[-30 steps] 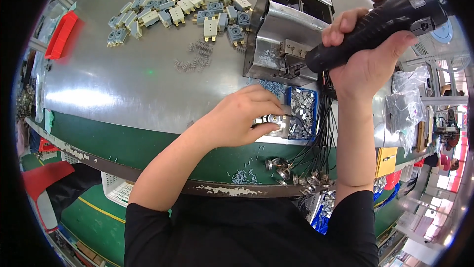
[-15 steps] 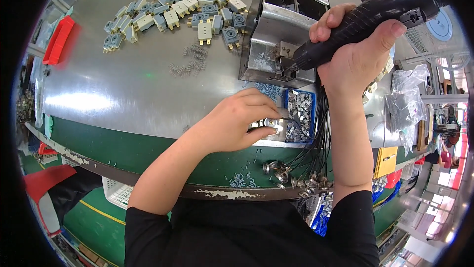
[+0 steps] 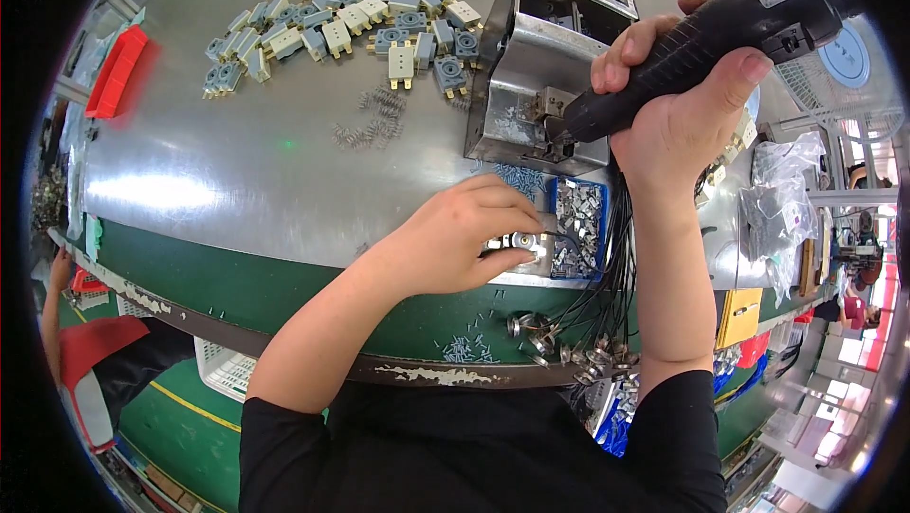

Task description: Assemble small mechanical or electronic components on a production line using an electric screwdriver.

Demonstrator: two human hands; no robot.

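My right hand point(image 3: 678, 119) is wrapped round a black electric screwdriver point(image 3: 706, 48), tilted so its tip points down and left. That tip meets the front of a metal screw feeder point(image 3: 540, 67), at its small outlet block. Lower down, my left hand point(image 3: 469, 233) pinches a small silvery metal part with a round centre point(image 3: 521, 241) between thumb and fingers, close above the table edge. Part of it is hidden by the fingers. Right beside it stands a blue tray point(image 3: 580, 229) of small metal pieces, with loose blue screws point(image 3: 519, 178) behind.
Grey-and-cream switch blocks point(image 3: 355, 18) lie across the back left, with loose springs point(image 3: 372, 119) in front. Metal round parts on black cables point(image 3: 578, 347) and scattered screws point(image 3: 467, 349) lie along the near green edge. A red bin point(image 3: 116, 72) stands far left. Another person's arm point(image 3: 55, 300) shows at left.
The view has shifted slightly, so the table items sit a little lower and to the right. Another person's arm has come into view at left. Both my hands keep their grips.
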